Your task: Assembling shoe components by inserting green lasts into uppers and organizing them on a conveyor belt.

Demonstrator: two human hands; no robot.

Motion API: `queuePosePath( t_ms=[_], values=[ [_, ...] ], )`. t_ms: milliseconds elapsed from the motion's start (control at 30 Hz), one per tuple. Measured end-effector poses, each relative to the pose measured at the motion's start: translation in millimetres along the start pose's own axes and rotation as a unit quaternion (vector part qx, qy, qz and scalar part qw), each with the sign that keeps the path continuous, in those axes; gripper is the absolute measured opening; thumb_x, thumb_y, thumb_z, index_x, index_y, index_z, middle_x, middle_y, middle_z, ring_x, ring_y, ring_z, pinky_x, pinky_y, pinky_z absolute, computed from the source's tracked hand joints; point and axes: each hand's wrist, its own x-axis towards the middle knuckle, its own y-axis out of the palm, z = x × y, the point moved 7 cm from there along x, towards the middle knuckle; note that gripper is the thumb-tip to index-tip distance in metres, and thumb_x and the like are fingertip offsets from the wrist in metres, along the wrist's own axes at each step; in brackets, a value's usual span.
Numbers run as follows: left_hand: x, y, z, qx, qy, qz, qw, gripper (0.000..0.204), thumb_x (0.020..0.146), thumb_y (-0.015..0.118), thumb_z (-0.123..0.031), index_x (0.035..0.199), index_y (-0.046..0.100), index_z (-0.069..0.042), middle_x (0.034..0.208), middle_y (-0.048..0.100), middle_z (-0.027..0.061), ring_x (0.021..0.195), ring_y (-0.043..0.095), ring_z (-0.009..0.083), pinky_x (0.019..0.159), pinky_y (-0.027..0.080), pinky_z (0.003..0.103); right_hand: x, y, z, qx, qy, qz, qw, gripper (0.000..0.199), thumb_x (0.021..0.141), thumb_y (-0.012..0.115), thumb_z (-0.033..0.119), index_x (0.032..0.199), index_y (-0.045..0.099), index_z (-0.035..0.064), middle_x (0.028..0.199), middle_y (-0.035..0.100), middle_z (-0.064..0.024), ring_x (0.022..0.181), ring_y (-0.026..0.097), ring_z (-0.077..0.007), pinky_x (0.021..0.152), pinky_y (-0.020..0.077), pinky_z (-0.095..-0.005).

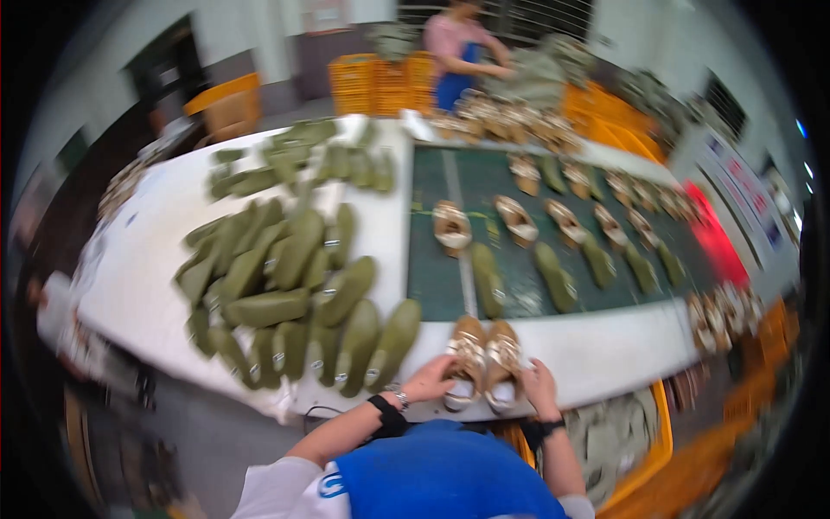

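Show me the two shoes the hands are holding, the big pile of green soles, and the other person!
Pair of tan shoes [484,359], head view, on the uppers between the hands.
Pile of green soles [294,294], head view, middle of the heap.
Other person [454,52], head view, on the pink top.

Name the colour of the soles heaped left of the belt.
Olive green soles, clearest in the head view.
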Motion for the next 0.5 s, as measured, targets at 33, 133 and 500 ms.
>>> queuePosePath(
  t_ms=[33,133,500],
  values=[
    [-1.1,-0.1,-9.6,0.022,0.020,-0.020,0.999,0.053,0.076,0.065,-0.016,0.122,0.044,-0.002,0.116,0.051,0.0202,0.110,0.049,0.0343,0.097,0.039,0.039,-0.4,-14.8,1.2,0.011,-0.055,-0.032,0.998,0.036,0.081,0.061,0.016,0.114,0.056,0.0027,0.104,0.061,-0.0181,0.093,0.058,-0.0311,0.081,0.0465,-0.0397],
    [-25.9,-21.4,-33.7,0.103,0.066,-0.103,0.987,0.038,0.078,0.062,-0.012,0.113,0.050,-0.002,0.111,0.053,0.0179,0.106,0.050,0.0341,0.094,0.041,0.039,-9.1,-41.5,59.6,0.025,-0.161,-0.058,0.985,0.031,0.079,0.061,0.009,0.109,0.057,-0.0001,0.098,0.060,-0.0174,0.090,0.058,-0.0301,0.079,0.0466,-0.0377],
    [-180.0,-65.7,-24.8,0.256,-0.256,-0.147,0.920,0.039,0.076,0.061,-0.014,0.113,0.053,-0.004,0.098,0.060,0.0197,0.094,0.057,0.0362,0.082,0.047,0.043,-74.7,70.3,188.0,-0.068,-0.398,0.349,0.846,0.029,0.079,0.063,0.029,0.101,0.063,0.0109,0.074,0.064,-0.0143,0.070,0.063,-0.0320,0.062,0.0494,-0.0408]
  ],
)
